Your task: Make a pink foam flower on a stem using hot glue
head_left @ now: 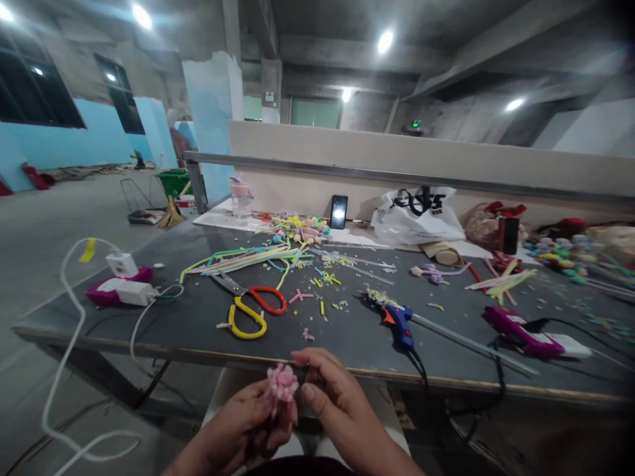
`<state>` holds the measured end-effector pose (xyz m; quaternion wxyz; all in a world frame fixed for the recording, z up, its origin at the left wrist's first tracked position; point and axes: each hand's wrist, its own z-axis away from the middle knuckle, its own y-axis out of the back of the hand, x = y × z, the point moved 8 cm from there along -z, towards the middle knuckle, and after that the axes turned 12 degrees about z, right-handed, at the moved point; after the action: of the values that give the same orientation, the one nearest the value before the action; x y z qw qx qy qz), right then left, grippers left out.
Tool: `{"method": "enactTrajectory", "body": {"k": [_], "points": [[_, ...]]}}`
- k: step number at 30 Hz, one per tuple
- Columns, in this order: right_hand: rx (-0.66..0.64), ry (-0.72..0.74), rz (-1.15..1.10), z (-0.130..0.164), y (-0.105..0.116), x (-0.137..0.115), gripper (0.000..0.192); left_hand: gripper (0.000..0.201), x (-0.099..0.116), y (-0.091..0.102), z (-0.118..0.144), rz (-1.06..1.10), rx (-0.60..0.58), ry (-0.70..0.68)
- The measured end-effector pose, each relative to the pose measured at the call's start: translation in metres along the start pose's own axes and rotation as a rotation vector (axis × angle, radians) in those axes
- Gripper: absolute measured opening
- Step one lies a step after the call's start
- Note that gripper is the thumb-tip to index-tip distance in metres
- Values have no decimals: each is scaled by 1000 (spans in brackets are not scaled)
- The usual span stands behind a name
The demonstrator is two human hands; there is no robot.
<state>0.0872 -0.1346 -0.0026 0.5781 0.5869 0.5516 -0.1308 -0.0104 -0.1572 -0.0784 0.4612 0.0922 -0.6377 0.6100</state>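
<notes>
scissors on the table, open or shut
Open: the scissors lie flat with the red and yellow handle loops spread apart.

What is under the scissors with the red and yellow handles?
Only the dark grey tabletop shows under the red-and-yellow-handled scissors, with tiny coloured scraps nearby. Anything beneath the blades stays hidden.

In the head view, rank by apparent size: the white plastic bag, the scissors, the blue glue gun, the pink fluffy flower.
1. white plastic bag
2. scissors
3. blue glue gun, close to the scissors, so unsure
4. pink fluffy flower, held in the left hand; nearest the camera, so truly smaller.
</notes>
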Motion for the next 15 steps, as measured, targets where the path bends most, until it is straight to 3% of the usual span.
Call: {"method": "enactTrajectory", "body": {"k": [5, 10, 15], "points": [[-101, -59, -131, -1, -13, 5, 46, 49, -4, -4, -1, 7, 28, 59], [-55, -130, -46, -2, -10, 8, 34, 45, -7, -4, -3, -84, 54, 132], [13, -98, 42, -3, -4, 4, 33, 47, 0, -1, -7, -197, 31, 6]]}}
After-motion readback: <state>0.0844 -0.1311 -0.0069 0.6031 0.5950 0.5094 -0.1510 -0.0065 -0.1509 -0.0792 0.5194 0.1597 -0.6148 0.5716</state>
